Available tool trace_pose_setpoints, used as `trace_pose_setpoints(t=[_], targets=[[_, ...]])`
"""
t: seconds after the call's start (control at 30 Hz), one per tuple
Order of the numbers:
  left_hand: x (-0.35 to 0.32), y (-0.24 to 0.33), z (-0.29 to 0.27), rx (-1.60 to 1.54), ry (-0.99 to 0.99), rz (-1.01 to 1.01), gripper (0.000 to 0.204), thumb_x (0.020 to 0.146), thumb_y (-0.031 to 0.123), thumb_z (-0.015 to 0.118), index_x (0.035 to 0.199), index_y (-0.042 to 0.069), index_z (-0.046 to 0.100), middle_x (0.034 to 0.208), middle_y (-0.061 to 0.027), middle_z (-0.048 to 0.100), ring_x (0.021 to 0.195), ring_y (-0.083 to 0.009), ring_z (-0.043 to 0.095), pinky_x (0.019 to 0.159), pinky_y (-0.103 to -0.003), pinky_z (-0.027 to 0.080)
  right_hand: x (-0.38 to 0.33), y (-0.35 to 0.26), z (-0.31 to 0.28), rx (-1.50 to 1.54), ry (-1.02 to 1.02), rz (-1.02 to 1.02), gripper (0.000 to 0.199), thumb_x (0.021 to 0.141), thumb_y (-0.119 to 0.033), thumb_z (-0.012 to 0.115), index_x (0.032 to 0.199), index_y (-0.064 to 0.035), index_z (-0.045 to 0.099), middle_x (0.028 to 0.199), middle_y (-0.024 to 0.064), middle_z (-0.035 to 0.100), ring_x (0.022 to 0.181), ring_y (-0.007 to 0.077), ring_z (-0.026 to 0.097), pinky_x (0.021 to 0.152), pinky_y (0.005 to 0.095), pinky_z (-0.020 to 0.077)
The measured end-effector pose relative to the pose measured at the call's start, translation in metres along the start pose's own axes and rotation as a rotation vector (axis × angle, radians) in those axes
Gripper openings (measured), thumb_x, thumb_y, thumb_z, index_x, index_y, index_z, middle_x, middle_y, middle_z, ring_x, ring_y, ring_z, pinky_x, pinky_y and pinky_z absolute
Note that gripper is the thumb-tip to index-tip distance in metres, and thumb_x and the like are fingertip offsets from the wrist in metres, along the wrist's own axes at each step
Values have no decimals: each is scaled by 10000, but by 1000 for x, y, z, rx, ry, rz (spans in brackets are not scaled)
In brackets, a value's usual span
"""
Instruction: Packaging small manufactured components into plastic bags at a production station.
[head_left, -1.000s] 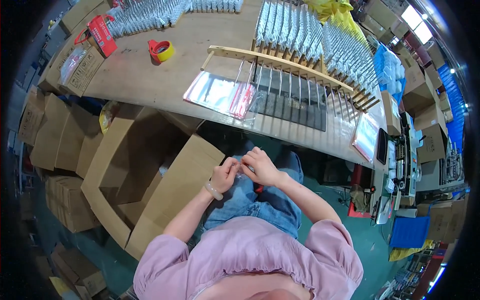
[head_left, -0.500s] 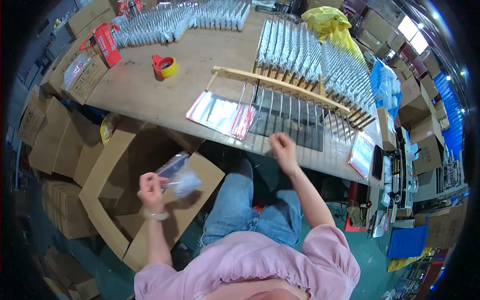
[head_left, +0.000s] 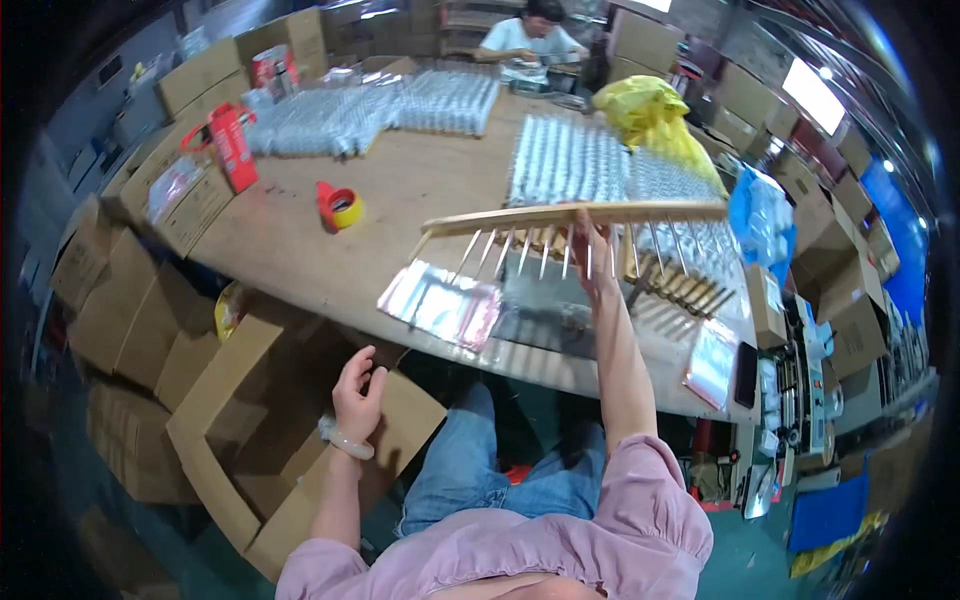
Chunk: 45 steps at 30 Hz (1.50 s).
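My right hand (head_left: 592,255) reaches over the table and is closed round the long wooden bar of a rack (head_left: 500,216). Thin metal rods hang down from that bar. Below it lie a dark flat mat (head_left: 540,325) and a stack of clear plastic bags (head_left: 440,305) with reddish edges. My left hand (head_left: 358,395), a bracelet at its wrist, is held over the flap of a large open cardboard box (head_left: 200,440). Its fingers are apart and nothing shows in them. The inside of the box is mostly in shadow.
Rows of upright rods with white pieces (head_left: 570,160) stand at the back. A red and yellow tape dispenser (head_left: 340,207) lies left. Right are more plastic bags (head_left: 712,360) and a phone (head_left: 746,375). A yellow bag (head_left: 645,110) and a seated person (head_left: 530,45) are beyond.
The clear bag with whitish contents has left my left hand, which moved up and right. My right hand went from the table edge to the rack's bar, whose right end is now higher.
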<state>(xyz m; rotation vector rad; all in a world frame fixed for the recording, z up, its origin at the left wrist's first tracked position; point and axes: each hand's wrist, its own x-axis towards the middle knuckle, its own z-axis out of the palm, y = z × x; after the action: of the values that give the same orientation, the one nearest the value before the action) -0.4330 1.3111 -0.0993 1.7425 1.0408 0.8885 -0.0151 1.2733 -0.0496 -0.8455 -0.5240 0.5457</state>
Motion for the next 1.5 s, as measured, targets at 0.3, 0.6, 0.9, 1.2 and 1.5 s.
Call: trace_pose_setpoints(t=[0.3,0.6,0.9,1.2,1.5], targets=[[45,102,121,-325,-727,664,647,735,143,667,1315,22,408,1355,-151,394,1228,-260,409,1008,-370,327,-171,-180,-7,-243,94,-322,367,836,-90,654,1159,-52,483,997,81,629,894,155,608,744,286,509],[-72,146,267,-817,-1821,637,459,773,21,648,1210,-13,510,1043,-115,622,963,-190,586,832,-290,460,-448,-215,-4,-672,876,-1066,316,915,-137,550,1183,-35,417,998,134,608,870,179,611,739,319,520],[-191,163,321,-452,-2530,762,142,806,12,640,940,-29,664,1060,-150,623,949,-192,595,769,-274,496,-592,-96,30,-312,1913,-960,288,917,-170,546,1143,-22,448,993,155,613,865,230,633,716,372,546],[-392,193,273,-511,-3041,979,177,814,14,627,985,17,671,1103,-108,618,948,-149,586,771,-278,495,-668,-29,6,-328,1751,-1123,356,894,-168,560,1180,-34,395,1043,124,567,814,203,640,663,338,554],[-565,197,41,-1091,-2588,1743,696,785,290,705,1332,27,365,1360,-194,378,1229,-368,399,991,-437,361,-667,-83,-42,-92,1839,-772,380,896,-162,583,1227,-94,410,1091,92,558,948,184,582,777,343,498]])
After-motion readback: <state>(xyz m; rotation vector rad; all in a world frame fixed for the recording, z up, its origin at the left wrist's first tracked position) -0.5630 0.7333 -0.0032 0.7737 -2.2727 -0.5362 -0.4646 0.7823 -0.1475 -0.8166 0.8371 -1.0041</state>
